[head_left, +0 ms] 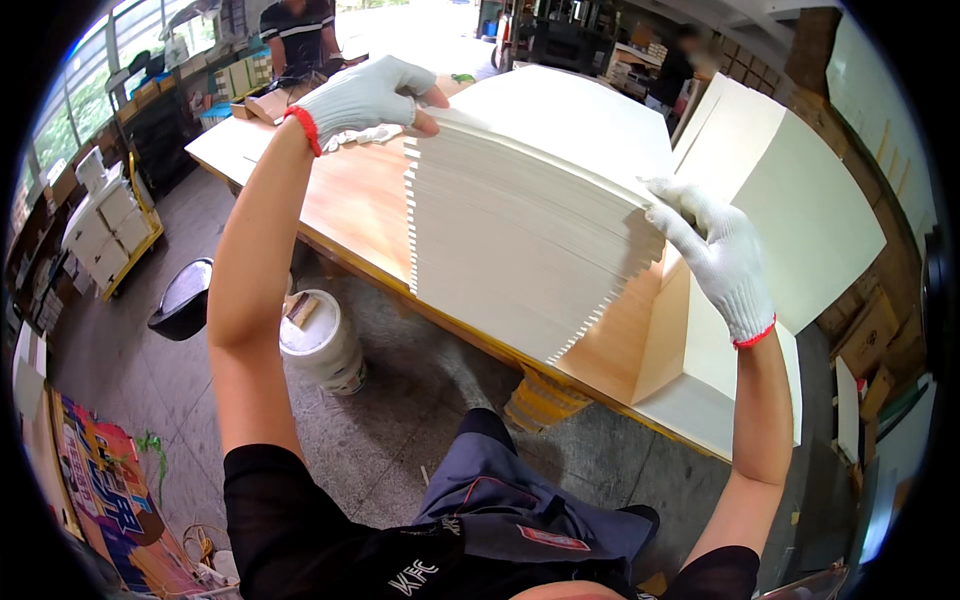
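Observation:
A tall stack of thin pale cardboard sheets (520,245) stands on the workbench, its side corners showing a toothed pattern. On top lies a large white sheet (570,110). My left hand (372,98), in a white knit glove with a red cuff, pinches the white sheet's near left corner between thumb and fingers. At the near right corner, my right hand (715,245), gloved alike, has its thumb and fingers closed on the same sheet's edge. Part of each grip is hidden behind the fingers.
Folded white board (790,190) stands at the right of the wooden workbench (350,200). Below the bench's near edge are a white bucket (335,350) with a brush (299,309) on its lid and a black stool (183,300). Another person (298,40) is at the far left.

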`<move>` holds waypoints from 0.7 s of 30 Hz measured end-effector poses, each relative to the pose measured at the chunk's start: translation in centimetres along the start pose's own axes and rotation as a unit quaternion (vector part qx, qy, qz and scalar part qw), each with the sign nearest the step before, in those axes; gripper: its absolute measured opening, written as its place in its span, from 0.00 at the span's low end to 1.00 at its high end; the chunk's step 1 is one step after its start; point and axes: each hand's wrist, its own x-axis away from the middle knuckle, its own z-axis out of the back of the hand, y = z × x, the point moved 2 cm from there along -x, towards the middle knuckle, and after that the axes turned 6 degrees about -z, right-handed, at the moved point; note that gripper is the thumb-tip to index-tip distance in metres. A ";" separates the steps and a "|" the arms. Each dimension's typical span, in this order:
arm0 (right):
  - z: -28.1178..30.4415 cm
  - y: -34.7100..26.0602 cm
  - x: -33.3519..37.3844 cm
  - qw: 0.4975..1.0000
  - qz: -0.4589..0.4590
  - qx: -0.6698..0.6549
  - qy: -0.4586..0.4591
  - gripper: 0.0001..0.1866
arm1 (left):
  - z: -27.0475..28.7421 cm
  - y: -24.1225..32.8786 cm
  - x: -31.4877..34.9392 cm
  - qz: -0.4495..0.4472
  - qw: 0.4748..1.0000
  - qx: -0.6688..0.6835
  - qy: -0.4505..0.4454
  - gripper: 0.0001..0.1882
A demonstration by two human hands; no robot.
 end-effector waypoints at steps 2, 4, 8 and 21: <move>-0.2 0.1 0.1 0.999 0.006 -0.038 -0.003 0.19 | 0.0 0.0 -0.1 -0.008 1.000 0.021 0.007 0.22; -0.1 -0.1 0.1 1.000 0.006 -0.021 -0.003 0.17 | -0.1 0.2 0.0 0.011 1.000 0.011 0.008 0.22; -0.5 0.1 0.3 0.999 0.019 -0.045 0.011 0.16 | 0.4 -0.4 -0.2 -0.005 0.999 0.043 -0.006 0.20; -0.7 0.6 0.2 0.998 0.059 0.008 0.024 0.16 | 0.4 -0.6 -1.0 0.007 1.000 -0.006 0.012 0.16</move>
